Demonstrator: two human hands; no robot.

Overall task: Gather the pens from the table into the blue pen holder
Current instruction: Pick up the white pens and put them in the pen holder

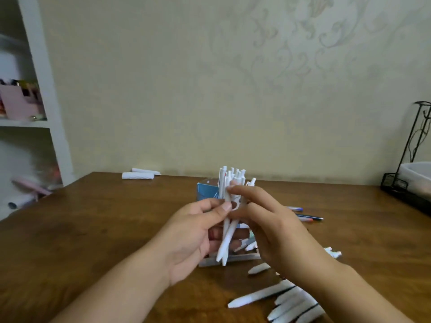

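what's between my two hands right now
A bundle of white pens, upright, pinched by the left hand and touched by the right hand, in the head view.

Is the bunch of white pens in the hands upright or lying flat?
Roughly upright. The bunch of white pens points tips down, gripped by the left hand, with the right hand touching it.

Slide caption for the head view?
Both hands, left hand and right hand, grip white pens before the blue pen holder.

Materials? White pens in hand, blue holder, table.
White pens: likely matte plastic; uniform white, no glints. Blue pen holder: probably plastic with clear upper rim; mostly hidden. Table: wood or wood veneer; brown grain, soft sheen.
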